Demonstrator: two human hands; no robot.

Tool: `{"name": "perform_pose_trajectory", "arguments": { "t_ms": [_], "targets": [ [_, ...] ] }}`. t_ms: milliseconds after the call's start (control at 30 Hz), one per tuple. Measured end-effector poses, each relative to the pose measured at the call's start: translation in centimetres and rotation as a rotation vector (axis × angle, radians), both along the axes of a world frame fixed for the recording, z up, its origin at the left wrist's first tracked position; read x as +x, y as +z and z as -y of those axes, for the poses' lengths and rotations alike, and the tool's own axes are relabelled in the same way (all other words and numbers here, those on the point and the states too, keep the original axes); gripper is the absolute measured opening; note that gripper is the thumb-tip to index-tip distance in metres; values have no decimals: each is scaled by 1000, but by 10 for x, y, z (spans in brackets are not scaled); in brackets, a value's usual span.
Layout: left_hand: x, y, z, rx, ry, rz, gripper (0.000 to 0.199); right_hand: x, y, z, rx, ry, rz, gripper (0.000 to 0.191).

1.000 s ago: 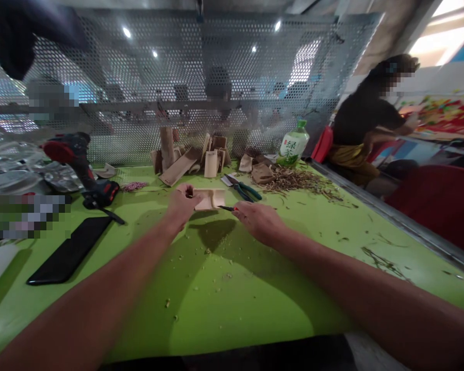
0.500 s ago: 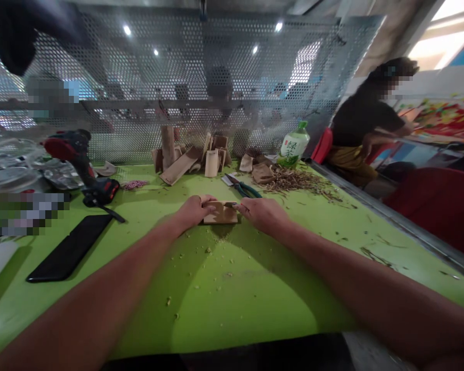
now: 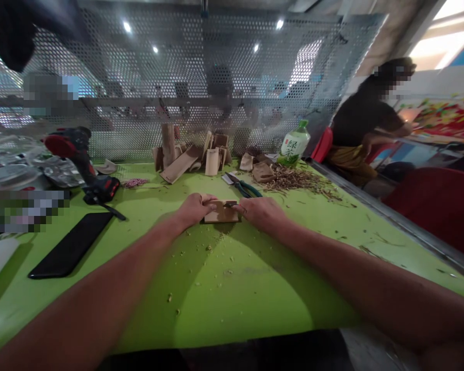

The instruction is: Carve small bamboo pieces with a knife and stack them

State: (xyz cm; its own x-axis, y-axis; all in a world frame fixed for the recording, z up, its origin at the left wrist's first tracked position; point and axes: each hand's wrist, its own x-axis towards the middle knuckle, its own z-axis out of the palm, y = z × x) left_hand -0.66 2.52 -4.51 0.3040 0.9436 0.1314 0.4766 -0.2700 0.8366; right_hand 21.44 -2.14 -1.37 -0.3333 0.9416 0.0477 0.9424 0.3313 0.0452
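Observation:
A small tan wooden piece (image 3: 222, 215) is tilted up from the green table (image 3: 232, 288) in the middle of the view. My left hand (image 3: 196, 210) grips its left side, thumb on the near face. From the right, my right hand (image 3: 261, 211) is closed on a small dark-tipped tool (image 3: 229, 204), whose tip lies against the upper part of the wood. Most of the tool is hidden in my fingers. Wood crumbs (image 3: 209, 248) are scattered on the table in front of the piece.
Green-handled pliers (image 3: 249, 190), wood offcuts (image 3: 181, 164), a green bottle (image 3: 295, 144) and brown shavings (image 3: 301, 181) lie beyond my hands. A power drill (image 3: 81, 165) and black case (image 3: 71, 245) are at left. A person (image 3: 365, 118) sits at right behind a metal edge.
Both hands hold nearly the same place. The tool tip and the wooden piece have shifted very slightly; the whole view has moved a little.

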Motion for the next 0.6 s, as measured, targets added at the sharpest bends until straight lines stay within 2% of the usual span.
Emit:
{"name": "perform_pose_trajectory", "arguments": {
  "t_ms": [300,600],
  "targets": [
    [0,-4,-1,13,30,-77,36,-4,2,0,-62,-14,7,51],
    [4,12,10,-4,57,-201,39,-3,-5,-4,-101,-13,-7,58]
  ]
}}
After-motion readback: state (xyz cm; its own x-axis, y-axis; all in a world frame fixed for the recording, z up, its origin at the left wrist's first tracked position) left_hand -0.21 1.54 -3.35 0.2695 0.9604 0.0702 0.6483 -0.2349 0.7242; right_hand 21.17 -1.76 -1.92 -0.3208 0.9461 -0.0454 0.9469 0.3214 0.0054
